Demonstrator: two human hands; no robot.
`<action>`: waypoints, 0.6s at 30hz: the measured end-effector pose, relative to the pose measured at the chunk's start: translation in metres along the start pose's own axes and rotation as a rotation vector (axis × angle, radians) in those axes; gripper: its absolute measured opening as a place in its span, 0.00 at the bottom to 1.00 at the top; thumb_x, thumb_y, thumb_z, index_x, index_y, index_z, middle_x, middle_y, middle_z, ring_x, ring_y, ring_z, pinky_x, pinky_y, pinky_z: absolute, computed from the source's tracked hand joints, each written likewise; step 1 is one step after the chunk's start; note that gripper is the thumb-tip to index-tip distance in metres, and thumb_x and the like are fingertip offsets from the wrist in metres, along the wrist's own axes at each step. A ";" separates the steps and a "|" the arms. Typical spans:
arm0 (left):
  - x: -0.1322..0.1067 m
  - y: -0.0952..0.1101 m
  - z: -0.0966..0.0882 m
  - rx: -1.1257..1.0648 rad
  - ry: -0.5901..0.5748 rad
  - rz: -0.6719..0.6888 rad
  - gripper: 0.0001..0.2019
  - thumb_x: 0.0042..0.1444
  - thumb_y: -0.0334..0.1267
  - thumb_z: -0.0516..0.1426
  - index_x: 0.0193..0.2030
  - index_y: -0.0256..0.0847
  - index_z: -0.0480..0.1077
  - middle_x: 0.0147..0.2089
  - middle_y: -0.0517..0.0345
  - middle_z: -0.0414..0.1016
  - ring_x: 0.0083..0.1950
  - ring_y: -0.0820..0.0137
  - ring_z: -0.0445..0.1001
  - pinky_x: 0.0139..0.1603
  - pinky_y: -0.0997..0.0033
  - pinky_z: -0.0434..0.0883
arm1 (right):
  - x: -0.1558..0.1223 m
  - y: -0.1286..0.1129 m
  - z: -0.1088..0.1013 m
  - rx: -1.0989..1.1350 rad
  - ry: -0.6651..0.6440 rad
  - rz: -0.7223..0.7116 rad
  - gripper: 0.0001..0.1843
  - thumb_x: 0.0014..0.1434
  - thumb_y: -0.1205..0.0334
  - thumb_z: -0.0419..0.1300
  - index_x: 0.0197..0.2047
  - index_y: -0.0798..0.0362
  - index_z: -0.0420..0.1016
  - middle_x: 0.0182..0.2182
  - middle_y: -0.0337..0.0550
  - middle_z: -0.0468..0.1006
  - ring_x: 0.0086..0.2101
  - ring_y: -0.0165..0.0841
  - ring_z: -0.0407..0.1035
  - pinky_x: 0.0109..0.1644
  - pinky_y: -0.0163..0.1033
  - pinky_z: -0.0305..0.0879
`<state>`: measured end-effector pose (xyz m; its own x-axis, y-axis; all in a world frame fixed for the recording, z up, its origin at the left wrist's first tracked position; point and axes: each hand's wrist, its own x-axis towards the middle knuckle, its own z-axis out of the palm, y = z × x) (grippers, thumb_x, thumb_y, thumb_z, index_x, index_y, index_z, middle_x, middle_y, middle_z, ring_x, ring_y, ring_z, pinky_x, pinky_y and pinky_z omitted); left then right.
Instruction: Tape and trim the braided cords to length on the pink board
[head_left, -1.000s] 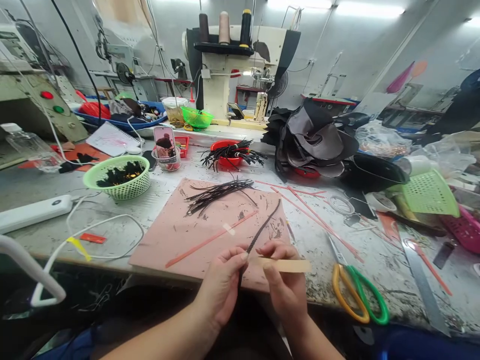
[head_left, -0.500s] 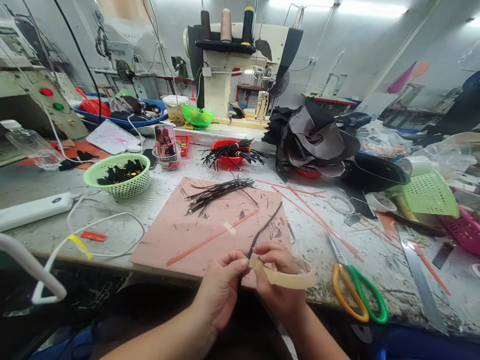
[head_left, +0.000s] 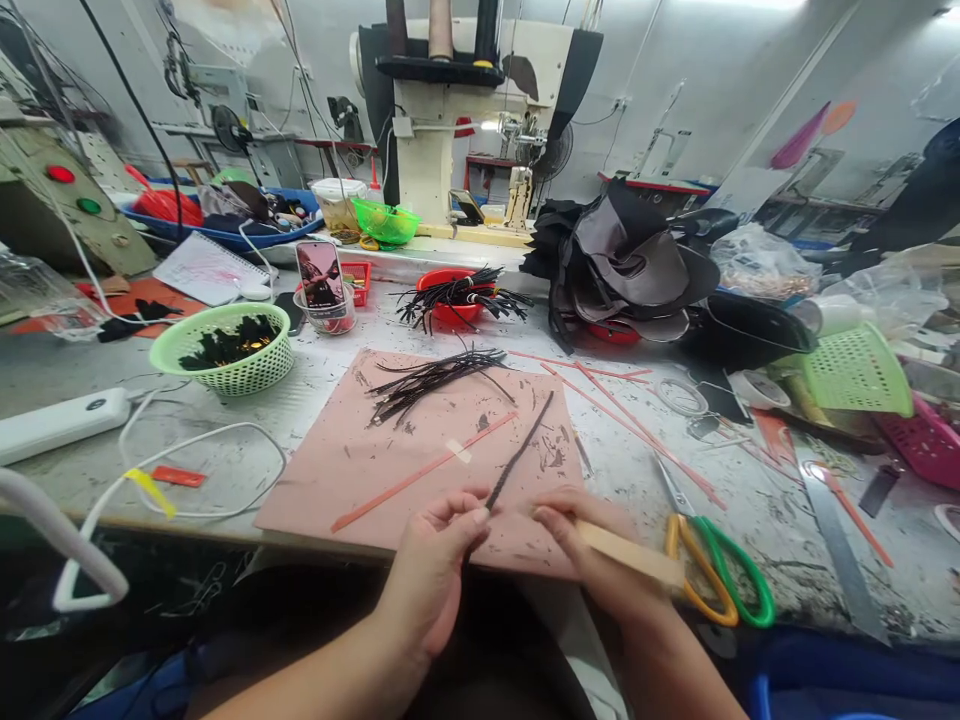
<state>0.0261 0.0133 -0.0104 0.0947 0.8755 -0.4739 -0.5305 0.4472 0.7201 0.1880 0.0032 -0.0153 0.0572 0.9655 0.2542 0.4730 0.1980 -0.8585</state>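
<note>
My left hand (head_left: 442, 545) pinches a thin black cord-like strip (head_left: 519, 452) between thumb and fingers. The strip slants up and away over the pink board (head_left: 300, 490). To the right, my right hand (head_left: 592, 545) is closed on a roll of cream masking tape (head_left: 637, 558), somewhat blurred by motion. A gap lies between the right fingertips and the strip. On the board rests a bundle of similar black strips (head_left: 435, 385), and in front of it lies a flat reddish strip (head_left: 405, 490) with a bit of pale tape across it.
Scissors (head_left: 720, 570) and a metal ruler (head_left: 844, 560) lie at the right. A green basket (head_left: 277, 365) and a white cable (head_left: 281, 450) are on the left. Behind the board stand a red bowl (head_left: 457, 315) of black strips, stacked black pieces (head_left: 630, 270) and a sewing machine (head_left: 424, 150).
My right hand has moved right with the tape roll, away from the strip and my left hand. The left hand keeps its pinch and has shifted slightly left. The camera view tilts down slightly.
</note>
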 end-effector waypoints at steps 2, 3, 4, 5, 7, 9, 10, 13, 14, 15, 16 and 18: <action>0.003 0.000 -0.001 -0.036 0.024 -0.009 0.07 0.34 0.32 0.65 0.19 0.37 0.70 0.38 0.59 0.70 0.34 0.75 0.68 0.35 0.76 0.64 | -0.003 0.000 -0.002 0.047 0.088 0.065 0.06 0.50 0.59 0.59 0.26 0.48 0.78 0.24 0.39 0.79 0.26 0.34 0.73 0.30 0.37 0.70; 0.004 -0.001 -0.001 -0.052 0.026 -0.014 0.06 0.35 0.32 0.65 0.20 0.37 0.71 0.37 0.59 0.70 0.34 0.75 0.68 0.35 0.76 0.65 | -0.004 -0.001 -0.002 0.088 0.099 0.081 0.06 0.50 0.60 0.60 0.26 0.48 0.78 0.24 0.39 0.79 0.26 0.34 0.73 0.30 0.37 0.71; 0.005 -0.001 -0.001 -0.065 0.025 -0.022 0.06 0.35 0.32 0.65 0.21 0.37 0.71 0.37 0.59 0.70 0.34 0.75 0.68 0.35 0.76 0.65 | -0.005 -0.002 0.001 0.137 0.088 0.089 0.05 0.49 0.61 0.60 0.27 0.47 0.79 0.25 0.39 0.80 0.27 0.34 0.73 0.31 0.37 0.71; 0.005 -0.001 -0.001 -0.073 0.020 -0.032 0.06 0.35 0.32 0.65 0.21 0.37 0.71 0.36 0.60 0.70 0.34 0.75 0.68 0.35 0.76 0.65 | -0.006 -0.004 0.004 0.192 0.061 0.099 0.05 0.48 0.61 0.61 0.28 0.47 0.79 0.26 0.39 0.80 0.28 0.34 0.74 0.32 0.37 0.71; 0.004 -0.001 0.001 -0.075 -0.002 -0.049 0.06 0.36 0.32 0.64 0.21 0.37 0.71 0.35 0.60 0.70 0.35 0.75 0.68 0.35 0.76 0.65 | -0.006 -0.008 0.015 0.321 0.012 0.149 0.06 0.47 0.63 0.62 0.30 0.47 0.79 0.27 0.39 0.80 0.29 0.33 0.74 0.33 0.37 0.72; 0.002 -0.001 0.003 -0.073 -0.039 -0.059 0.05 0.37 0.32 0.64 0.21 0.37 0.71 0.33 0.61 0.70 0.33 0.76 0.67 0.35 0.76 0.65 | -0.004 -0.011 0.027 0.477 0.028 0.208 0.05 0.45 0.63 0.63 0.29 0.49 0.78 0.26 0.38 0.80 0.27 0.32 0.73 0.31 0.35 0.71; 0.001 0.000 0.004 -0.073 -0.059 -0.062 0.05 0.37 0.32 0.64 0.21 0.37 0.71 0.32 0.62 0.70 0.32 0.76 0.66 0.35 0.76 0.64 | -0.003 -0.012 0.032 0.555 0.055 0.230 0.04 0.43 0.64 0.64 0.28 0.49 0.76 0.25 0.37 0.79 0.26 0.31 0.73 0.30 0.34 0.71; 0.000 0.000 0.003 -0.082 -0.107 -0.051 0.04 0.39 0.31 0.63 0.22 0.36 0.72 0.30 0.62 0.69 0.32 0.77 0.65 0.35 0.77 0.64 | -0.001 -0.016 0.043 0.706 0.117 0.280 0.06 0.40 0.65 0.66 0.24 0.51 0.72 0.21 0.34 0.76 0.23 0.29 0.71 0.27 0.32 0.70; 0.000 0.000 0.003 -0.085 -0.117 -0.049 0.04 0.39 0.31 0.63 0.22 0.36 0.72 0.30 0.61 0.69 0.32 0.77 0.65 0.35 0.77 0.64 | 0.000 -0.017 0.044 0.729 0.111 0.294 0.07 0.39 0.65 0.66 0.24 0.52 0.71 0.21 0.34 0.75 0.22 0.28 0.71 0.26 0.32 0.69; 0.000 0.000 0.002 -0.087 -0.124 -0.050 0.03 0.40 0.31 0.63 0.22 0.36 0.72 0.30 0.61 0.68 0.33 0.76 0.64 0.34 0.77 0.63 | 0.000 -0.019 0.045 0.744 0.100 0.306 0.07 0.39 0.65 0.66 0.23 0.52 0.71 0.20 0.33 0.75 0.21 0.27 0.70 0.25 0.31 0.69; 0.000 0.000 0.001 -0.088 -0.130 -0.050 0.03 0.40 0.30 0.63 0.22 0.36 0.72 0.31 0.60 0.68 0.33 0.76 0.64 0.35 0.77 0.63 | 0.000 -0.020 0.045 0.757 0.090 0.315 0.07 0.40 0.65 0.66 0.23 0.52 0.70 0.20 0.33 0.74 0.21 0.27 0.70 0.24 0.31 0.68; 0.000 0.000 0.000 -0.083 -0.144 -0.051 0.03 0.41 0.30 0.62 0.22 0.36 0.71 0.31 0.60 0.67 0.33 0.76 0.64 0.35 0.77 0.63 | 0.000 -0.022 0.045 0.774 0.080 0.326 0.08 0.40 0.65 0.66 0.22 0.52 0.69 0.20 0.33 0.74 0.20 0.26 0.69 0.24 0.31 0.68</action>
<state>0.0264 0.0136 -0.0103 0.2400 0.8717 -0.4273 -0.5892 0.4806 0.6495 0.1380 0.0066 -0.0169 0.1623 0.9853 -0.0535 -0.3123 -0.0002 -0.9500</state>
